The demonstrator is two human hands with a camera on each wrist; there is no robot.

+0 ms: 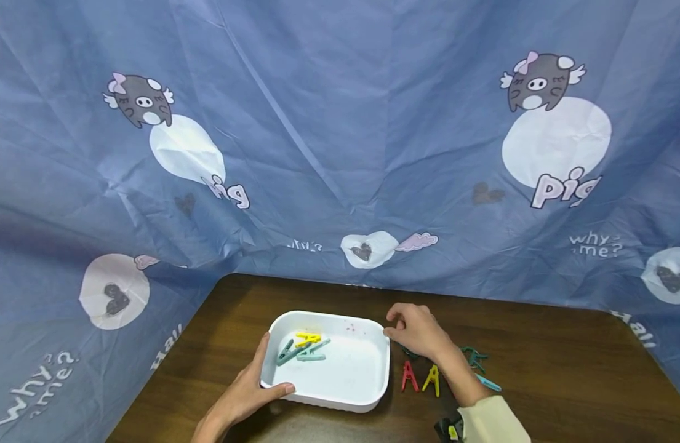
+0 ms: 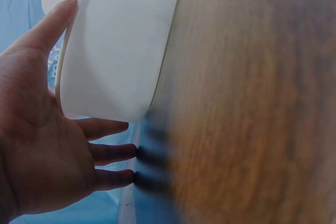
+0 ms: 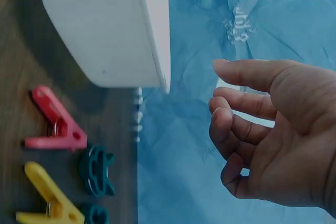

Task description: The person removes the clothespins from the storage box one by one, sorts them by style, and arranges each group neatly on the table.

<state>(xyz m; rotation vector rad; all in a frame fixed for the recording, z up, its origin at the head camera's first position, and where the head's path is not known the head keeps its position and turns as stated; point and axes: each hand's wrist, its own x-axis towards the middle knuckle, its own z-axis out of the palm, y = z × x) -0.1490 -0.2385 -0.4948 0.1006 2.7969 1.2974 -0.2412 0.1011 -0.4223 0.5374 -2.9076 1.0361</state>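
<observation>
A white plastic tray (image 1: pixel 348 372) holds a yellow clothespin (image 1: pixel 308 338) and several green clothespins (image 1: pixel 313 355). Against the tray's left end rests my left hand (image 1: pixel 244 384), thumb at the near rim and fingers straight along the wall, as the left wrist view also shows. My right hand (image 1: pixel 419 332) hovers by the far right corner of the tray. Its fingers curl loosely in the right wrist view, with nothing between them and a gap to the tray. Below it lie a red clothespin (image 3: pixel 55 124) and a yellow clothespin (image 3: pixel 50 198).
Dark green clips (image 3: pixel 96 170) lie beyond the loose clothespins, partly hidden by the right arm in the head view. A light blue clip (image 1: pixel 488 382) is right of the forearm. Behind the brown wooden table (image 1: pixel 567 369) hangs a blue printed curtain (image 1: pixel 328 154).
</observation>
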